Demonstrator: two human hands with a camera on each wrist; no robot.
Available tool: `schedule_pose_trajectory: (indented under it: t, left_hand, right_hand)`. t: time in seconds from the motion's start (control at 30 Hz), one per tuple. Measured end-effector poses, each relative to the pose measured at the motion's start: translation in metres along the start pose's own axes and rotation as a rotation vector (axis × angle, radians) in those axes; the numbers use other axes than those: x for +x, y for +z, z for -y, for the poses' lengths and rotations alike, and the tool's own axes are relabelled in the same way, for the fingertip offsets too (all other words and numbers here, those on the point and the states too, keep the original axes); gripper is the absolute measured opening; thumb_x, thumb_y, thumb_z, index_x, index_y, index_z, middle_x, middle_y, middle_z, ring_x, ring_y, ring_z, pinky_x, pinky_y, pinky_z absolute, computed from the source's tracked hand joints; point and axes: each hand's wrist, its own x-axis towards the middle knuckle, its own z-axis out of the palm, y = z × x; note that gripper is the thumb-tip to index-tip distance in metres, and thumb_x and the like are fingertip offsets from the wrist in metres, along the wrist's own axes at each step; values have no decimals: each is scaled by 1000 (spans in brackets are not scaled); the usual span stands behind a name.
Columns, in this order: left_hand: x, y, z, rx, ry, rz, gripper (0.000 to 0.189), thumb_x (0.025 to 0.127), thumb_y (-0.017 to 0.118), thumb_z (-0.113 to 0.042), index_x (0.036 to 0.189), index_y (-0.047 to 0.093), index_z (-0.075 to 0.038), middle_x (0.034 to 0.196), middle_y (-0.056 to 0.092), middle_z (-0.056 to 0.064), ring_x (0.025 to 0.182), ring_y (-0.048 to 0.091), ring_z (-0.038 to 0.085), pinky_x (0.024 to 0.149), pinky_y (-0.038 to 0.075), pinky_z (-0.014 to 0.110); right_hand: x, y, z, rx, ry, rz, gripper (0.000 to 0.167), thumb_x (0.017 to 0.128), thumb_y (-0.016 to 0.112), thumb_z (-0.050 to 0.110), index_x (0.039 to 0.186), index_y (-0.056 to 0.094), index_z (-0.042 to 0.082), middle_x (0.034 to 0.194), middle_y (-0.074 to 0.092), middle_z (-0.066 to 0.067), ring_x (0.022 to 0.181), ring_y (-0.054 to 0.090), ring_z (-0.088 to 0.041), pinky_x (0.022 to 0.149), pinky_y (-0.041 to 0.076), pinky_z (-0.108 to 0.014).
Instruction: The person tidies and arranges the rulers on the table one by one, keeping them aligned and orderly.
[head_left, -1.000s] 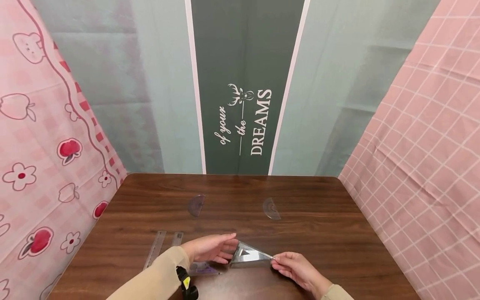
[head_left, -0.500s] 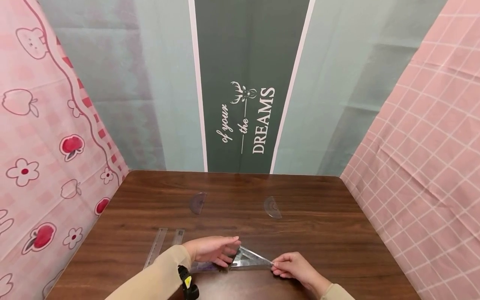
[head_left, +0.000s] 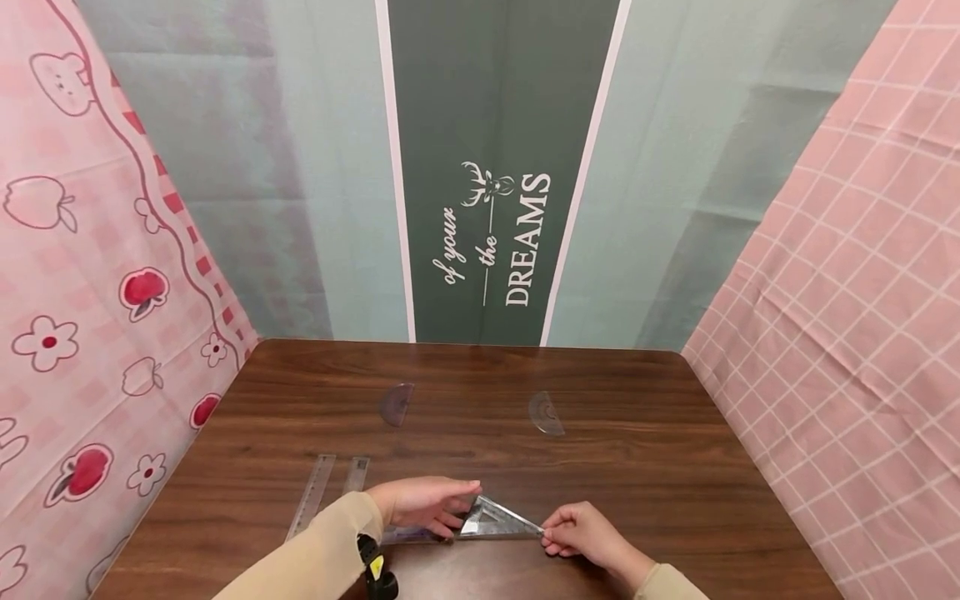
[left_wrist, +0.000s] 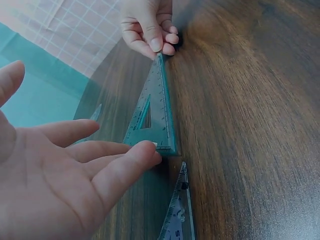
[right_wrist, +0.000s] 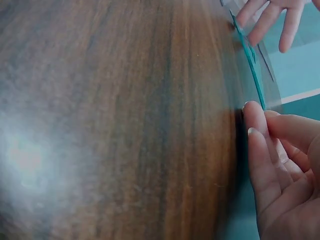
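Clear set square: between the hands, at the near middle of the worktop; flat or lifted, we cannot tell.
Long axis: left to right, narrow tip rightmost.
Right hand: fingers pinch that tip.
Left hand: fingers extended, loose, at the broad left end; contact unclear to us.
Second set square: just left.
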Motion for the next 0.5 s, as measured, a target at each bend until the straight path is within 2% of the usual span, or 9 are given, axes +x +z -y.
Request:
schedule_pose_trajectory:
  t: [0.17, 0.33, 0.5]
  left_hand:
    - [0, 2, 3, 1, 2, -2, 70, 98, 40, -42, 142, 23, 10, 139, 24, 41, 125, 32, 53, 95, 38, 56]
    - [2, 5, 6, 14, 17, -33, 70, 98, 43, -38, 140, 23, 13, 137, 28, 41, 125, 32, 53, 93, 40, 56]
    - [3, 6, 6, 17, 20, -30, 68, 98, 43, -36, 140, 22, 14, 137, 26, 42, 124, 32, 54, 93, 39, 58]
  right_hand:
    - [1, 1, 4, -64, -12, 14, 8, 84, 60, -3, 85, 64, -10, 72, 67, -12, 60, 64, -11, 50, 50, -18]
    - [1, 2, 7, -155, -48, 43, 7, 79, 57, -4, 78, 64, -4, 67, 66, -9, 56, 62, -10, 47, 48, -19]
    - [3, 3, 9, -226, -32, 58, 9, 79, 58, -2, 73, 63, 1, 63, 64, -4, 53, 60, -8, 45, 46, -17]
